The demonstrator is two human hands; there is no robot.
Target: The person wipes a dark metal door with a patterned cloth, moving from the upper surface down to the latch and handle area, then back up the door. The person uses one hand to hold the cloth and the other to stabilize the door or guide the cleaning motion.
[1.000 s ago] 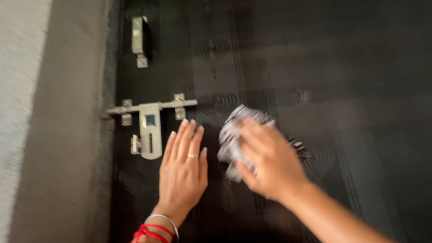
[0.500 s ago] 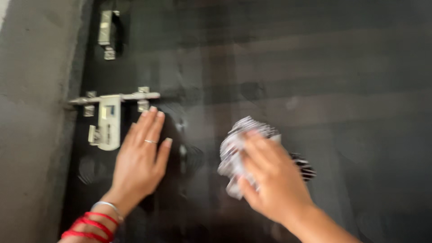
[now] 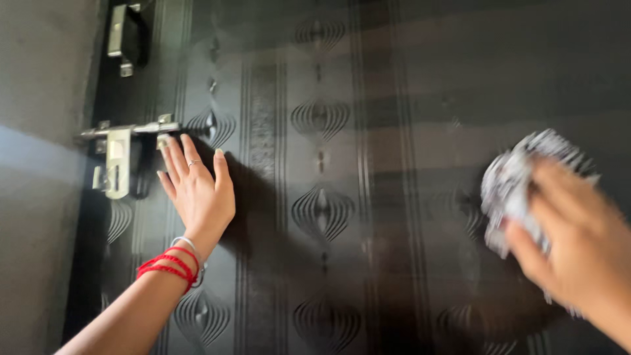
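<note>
Right hand (image 3: 578, 243), crumpled, seemingly patterned cloth (image 3: 516, 177)

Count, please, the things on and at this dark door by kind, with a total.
Metal sliding bolt latch: 1
Smaller metal latch above it: 1
Crumpled paper wad in the right hand: 1
Ring on the left hand: 1
Wrist bangles and red threads: 1 set
Total: 5

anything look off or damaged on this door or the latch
Nothing stands out. The dark patterned door shows no visible dents or breaks, and the metal sliding latch sits level across its edge. The left hand lies flat beside the latch; the right hand presses a crumpled cloth to the door, blurred.
</note>
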